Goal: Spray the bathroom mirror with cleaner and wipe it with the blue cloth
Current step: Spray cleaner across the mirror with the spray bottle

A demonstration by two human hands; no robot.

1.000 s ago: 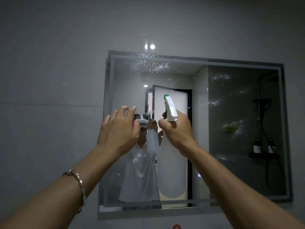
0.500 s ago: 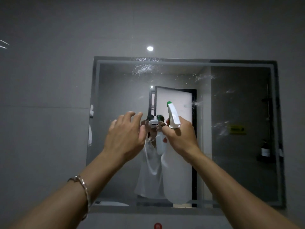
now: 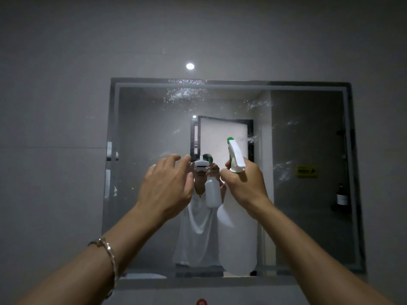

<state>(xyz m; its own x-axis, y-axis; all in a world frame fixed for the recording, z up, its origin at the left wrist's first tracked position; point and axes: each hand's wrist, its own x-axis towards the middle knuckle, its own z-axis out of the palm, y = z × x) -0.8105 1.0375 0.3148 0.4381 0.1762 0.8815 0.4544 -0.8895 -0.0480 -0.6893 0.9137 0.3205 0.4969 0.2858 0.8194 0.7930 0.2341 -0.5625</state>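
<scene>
A rectangular wall mirror (image 3: 154, 133) fills the middle of the view, with patches of spray droplets along its top and right part. My right hand (image 3: 244, 183) grips the neck of a white spray bottle (image 3: 236, 238) with a green-tipped nozzle, pointed at the glass; a faint mist hangs off the nozzle. My left hand (image 3: 167, 188) is raised beside it, fingers spread and empty, in front of the mirror. No blue cloth is in view.
Grey tiled wall (image 3: 55, 106) surrounds the mirror. The glass reflects a person in white, a pale door, a dark shelf with bottles (image 3: 341, 197) and a yellow sign (image 3: 307, 171). A red dot (image 3: 201, 302) sits below the mirror.
The view has shifted so the mirror sits lower and more centred. My right hand with the bottle moved slightly right, and fresh mist shows near the nozzle. My left hand stays raised.
</scene>
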